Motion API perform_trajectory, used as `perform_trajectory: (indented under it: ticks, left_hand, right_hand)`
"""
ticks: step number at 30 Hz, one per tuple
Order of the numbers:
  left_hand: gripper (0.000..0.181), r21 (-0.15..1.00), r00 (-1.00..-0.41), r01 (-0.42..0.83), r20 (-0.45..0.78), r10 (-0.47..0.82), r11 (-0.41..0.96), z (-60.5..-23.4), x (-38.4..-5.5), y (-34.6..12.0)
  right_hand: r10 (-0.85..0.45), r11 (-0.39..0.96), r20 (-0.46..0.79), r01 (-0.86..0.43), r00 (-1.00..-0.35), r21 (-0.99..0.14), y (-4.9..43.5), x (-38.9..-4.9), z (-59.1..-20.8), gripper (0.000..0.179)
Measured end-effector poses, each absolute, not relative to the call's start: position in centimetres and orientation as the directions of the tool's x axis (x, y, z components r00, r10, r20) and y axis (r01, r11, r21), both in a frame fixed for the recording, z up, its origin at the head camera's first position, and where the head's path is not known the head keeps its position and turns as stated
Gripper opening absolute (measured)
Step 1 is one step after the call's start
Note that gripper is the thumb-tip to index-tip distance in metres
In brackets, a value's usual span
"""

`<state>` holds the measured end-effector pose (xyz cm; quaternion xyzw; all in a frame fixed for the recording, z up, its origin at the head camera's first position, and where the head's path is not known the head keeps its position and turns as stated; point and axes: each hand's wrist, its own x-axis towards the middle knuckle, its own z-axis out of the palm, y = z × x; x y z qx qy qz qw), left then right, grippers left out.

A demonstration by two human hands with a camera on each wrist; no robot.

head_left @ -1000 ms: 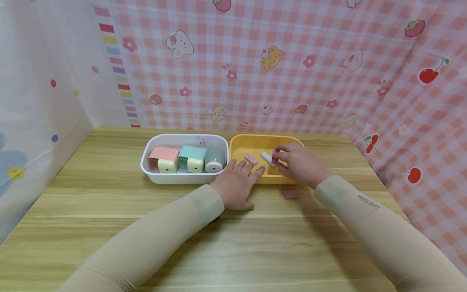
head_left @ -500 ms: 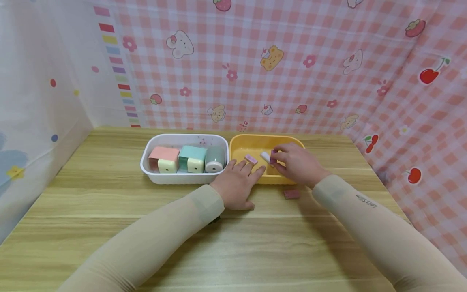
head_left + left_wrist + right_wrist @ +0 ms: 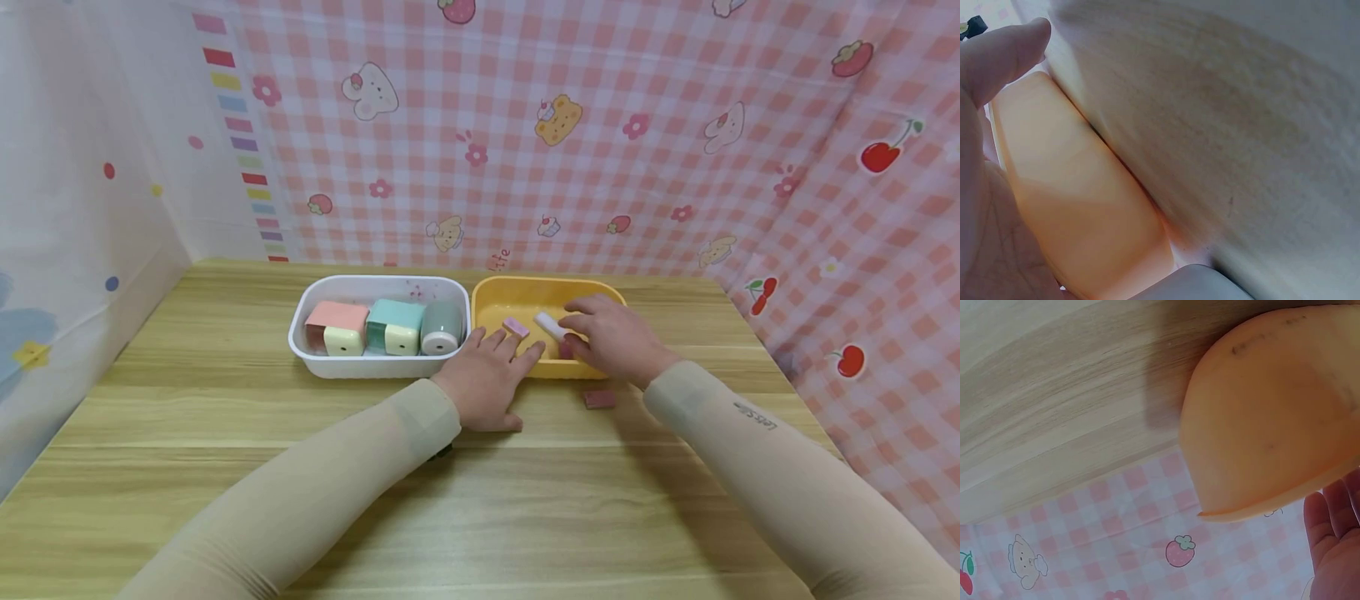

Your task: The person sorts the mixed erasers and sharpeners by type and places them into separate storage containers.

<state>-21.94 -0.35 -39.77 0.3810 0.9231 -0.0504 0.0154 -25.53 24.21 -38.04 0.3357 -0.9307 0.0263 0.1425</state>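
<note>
My left hand [image 3: 483, 379] rests with spread fingers over the near rim of the yellow bin [image 3: 551, 367], at the corner where it meets the white bin. In the left wrist view, its thumb reaches along the yellow wall [image 3: 1091, 187]. Above the right part of the yellow bin, my right hand [image 3: 618, 337] has thumb and fingers apart, with a pink eraser [image 3: 566, 348] low under the thumb, partly hidden. A white eraser [image 3: 550, 324] and a lilac eraser [image 3: 515, 327] lie farther left on the bin floor. The right wrist view has its fingers [image 3: 1319, 525] past the rim.
Left of the yellow bin, the white bin [image 3: 378, 367] holds a pink pencil sharpener [image 3: 337, 321], a teal one [image 3: 397, 321] and a grey-green one [image 3: 442, 323]. A dark pink eraser [image 3: 599, 400] lies on the wooden table [image 3: 540, 517] before the yellow bin.
My right hand shifted slightly left with an eraser pinched upright, then parted its fingers. That eraser now sits lower in the yellow bin. My left hand stayed in place.
</note>
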Motion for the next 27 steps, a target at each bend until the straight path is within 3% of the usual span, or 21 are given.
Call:
perform_trajectory:
  ticks: [17,27]
  left_hand:
    - [0.111,-0.084,-0.711,0.703,-0.074,0.699,0.706,-40.1,-22.0,-0.3]
    - [0.111,-0.096,-0.714,0.7,-0.077,0.696,0.707,-39.9,-22.0,-0.3]
  right_hand:
    - [-0.617,0.765,0.339,-0.642,-0.71,0.049,25.2,-24.7,-38.2,0.025]
    - [-0.55,0.804,0.428,-0.593,-0.717,0.042,26.0,-23.0,-38.1,0.024]
